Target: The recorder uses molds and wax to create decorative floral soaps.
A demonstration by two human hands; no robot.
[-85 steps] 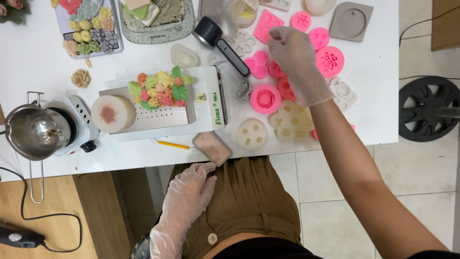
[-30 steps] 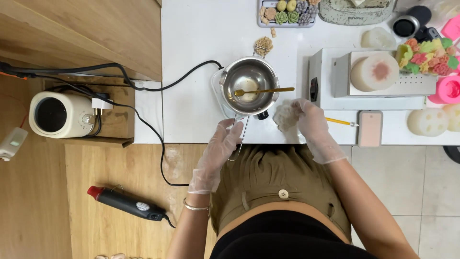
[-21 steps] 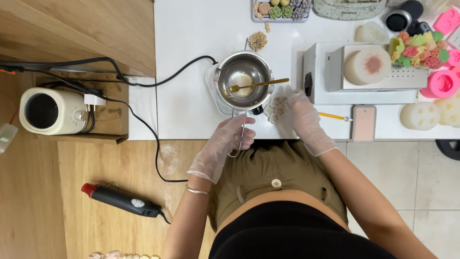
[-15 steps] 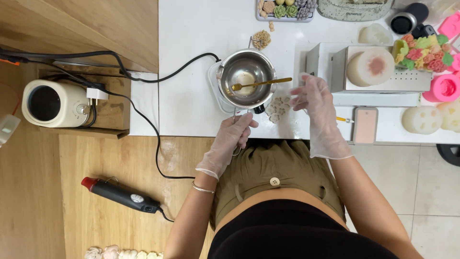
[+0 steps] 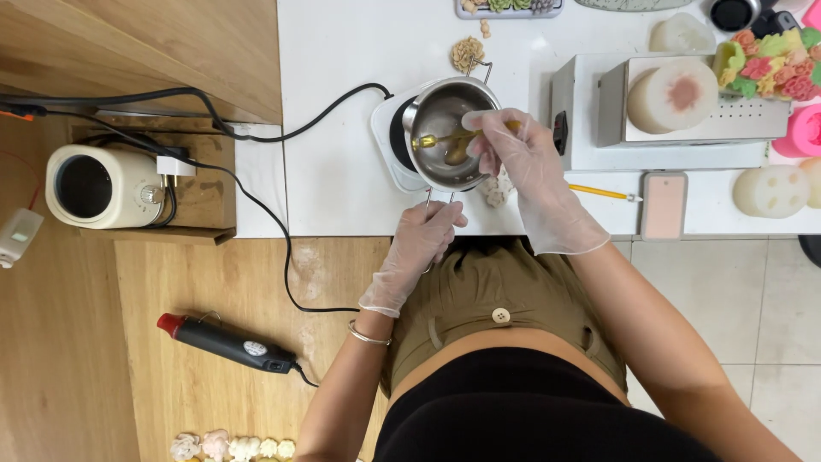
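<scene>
A small steel melting pot (image 5: 436, 128) sits on a white round hot plate (image 5: 386, 141) at the table's near edge. My gloved left hand (image 5: 421, 241) grips the pot's wire handle (image 5: 430, 198) below the rim. Above the pot's right side, my gloved right hand (image 5: 517, 150) holds a gold spoon (image 5: 436, 141) whose bowl dips into the pot. A pale flower-shaped piece (image 5: 494, 190) lies on the table just under my right wrist.
A white scale box (image 5: 590, 128) carries a round candle (image 5: 671, 94) and coloured wax flowers (image 5: 770, 64). Nearby lie a phone (image 5: 664, 205), a yellow pencil (image 5: 599, 192) and silicone moulds (image 5: 770, 190). On the floor: heat gun (image 5: 227, 344), white kettle (image 5: 94, 186), black cable (image 5: 282, 257).
My right hand has moved from the table beside the pot onto the spoon in the pot. My left hand stays on the pot handle. The view has shifted slightly.
</scene>
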